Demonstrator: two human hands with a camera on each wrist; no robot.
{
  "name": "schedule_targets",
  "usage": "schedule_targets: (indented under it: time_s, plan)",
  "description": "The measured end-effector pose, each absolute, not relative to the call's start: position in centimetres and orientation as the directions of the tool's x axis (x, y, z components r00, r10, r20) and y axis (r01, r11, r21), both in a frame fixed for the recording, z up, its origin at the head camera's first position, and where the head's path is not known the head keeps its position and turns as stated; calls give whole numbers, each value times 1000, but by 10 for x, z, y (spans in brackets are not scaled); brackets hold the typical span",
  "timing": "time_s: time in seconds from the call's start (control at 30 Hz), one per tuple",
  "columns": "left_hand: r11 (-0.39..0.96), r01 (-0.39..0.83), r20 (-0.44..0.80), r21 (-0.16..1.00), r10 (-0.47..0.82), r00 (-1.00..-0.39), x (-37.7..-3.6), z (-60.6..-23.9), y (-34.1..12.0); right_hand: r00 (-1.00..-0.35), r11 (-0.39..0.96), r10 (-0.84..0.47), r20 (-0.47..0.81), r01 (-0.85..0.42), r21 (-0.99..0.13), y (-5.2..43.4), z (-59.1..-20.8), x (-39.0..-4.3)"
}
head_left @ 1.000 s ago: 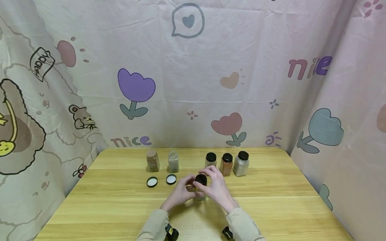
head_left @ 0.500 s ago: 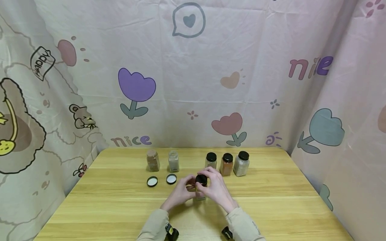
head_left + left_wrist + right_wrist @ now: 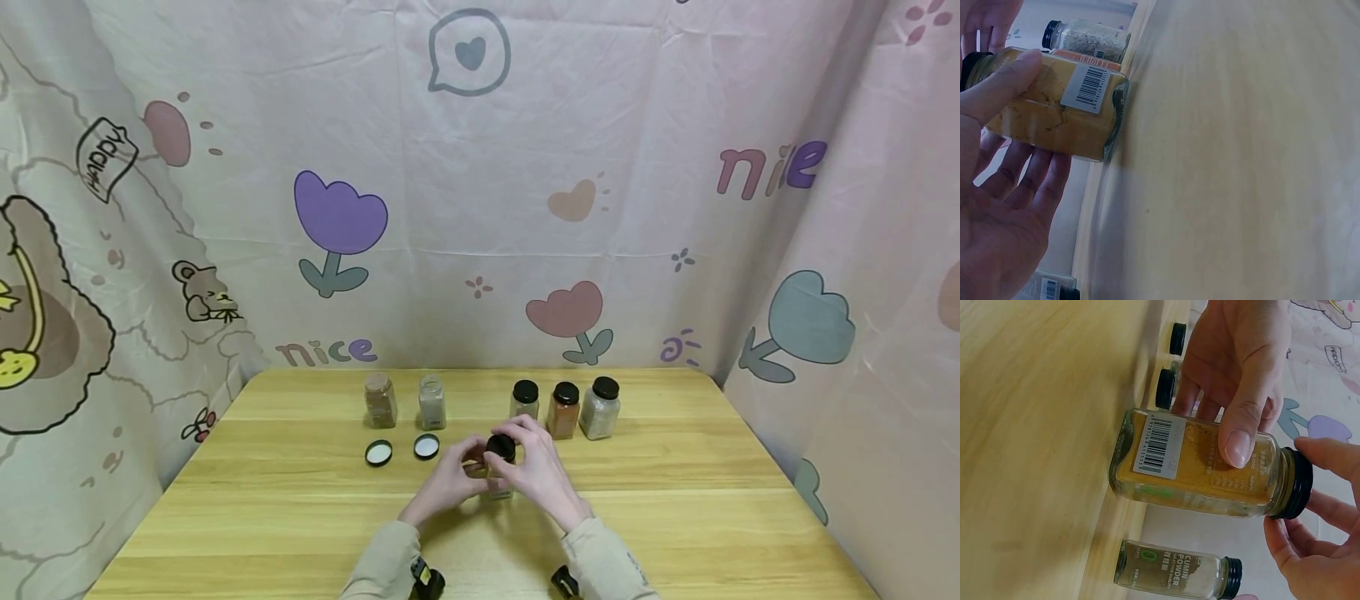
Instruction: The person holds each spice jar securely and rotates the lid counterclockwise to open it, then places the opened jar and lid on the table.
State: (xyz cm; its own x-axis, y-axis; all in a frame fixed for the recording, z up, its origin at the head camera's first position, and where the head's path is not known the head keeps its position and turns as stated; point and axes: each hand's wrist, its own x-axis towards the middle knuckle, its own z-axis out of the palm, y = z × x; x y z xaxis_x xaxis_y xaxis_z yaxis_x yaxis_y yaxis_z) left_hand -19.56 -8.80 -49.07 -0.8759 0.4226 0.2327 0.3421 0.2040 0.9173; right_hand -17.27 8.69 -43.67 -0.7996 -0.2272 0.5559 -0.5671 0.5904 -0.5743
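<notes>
A glass spice jar (image 3: 1200, 465) of yellow-orange powder stands upright on the table near the middle. My left hand (image 3: 450, 479) grips its body, the thumb lying along the side near the barcode label in the right wrist view. Around the black lid (image 3: 501, 447), still on the jar's mouth, are the curled fingers and thumb of my right hand (image 3: 542, 467). Much of the jar is covered by both hands in the head view.
Behind on the left stand two lidless jars, one of brown powder (image 3: 381, 406), one pale (image 3: 432, 408). Their lids (image 3: 378, 452) lie upturned in front. Back right are three black-lidded jars: cumin powder (image 3: 1169, 569), orange powder (image 3: 563, 414), whitish grains (image 3: 600, 412).
My right fingers and thumb have shifted slightly on the black lid. The left hand and the jar stay in place.
</notes>
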Motion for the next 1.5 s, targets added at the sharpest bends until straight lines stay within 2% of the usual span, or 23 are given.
schedule_targets:
  time_s: [0.3, 0.57, 0.8, 1.1, 1.5]
  plan:
    - [203, 340, 229, 918, 429, -874, -196, -490, -89, -749, 562, -295, 593, -638, -526, 89, -438, -173]
    - [209, 337, 227, 918, 422, -878, -196, -490, -88, -779, 607, -223, 586, -581, -542, 87, -437, -172]
    - [202, 337, 228, 920, 423, -877, -197, -490, -88, -804, 581, -232, 547, -566, -585, 88, -435, -171]
    - [183, 360, 255, 915, 429, -866, -197, -493, -88, -795, 551, -260, 549, -589, -591, 89, -436, -171]
    - [187, 330, 231, 925, 412, -881, -197, -494, -87, -791, 571, -226, 568, -580, -581, 88, -437, -172]
